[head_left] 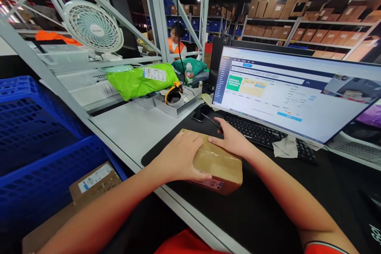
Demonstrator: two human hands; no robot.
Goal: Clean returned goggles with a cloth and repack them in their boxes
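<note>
A small brown cardboard box (218, 162) lies on the black desk mat, clear tape shining across its top and a printed label on its near side. My left hand (181, 156) grips the box from the left, fingers over the top and thumb along the near edge. Above the box's far right part is my right hand (230, 137), closed around a slim black tool (212, 120) that points to the upper left. The thumb of that hand is close to the box top. Whether the tool is a cutter or a pen, I cannot tell.
Behind the box are a phone (201, 112), a keyboard (253, 129) and a monitor (268, 87). A grey tray (174, 107) holds tape; a green parcel (143, 79) lies beyond. Blue crates (53, 154) stand left. A person (177, 43) is in the background.
</note>
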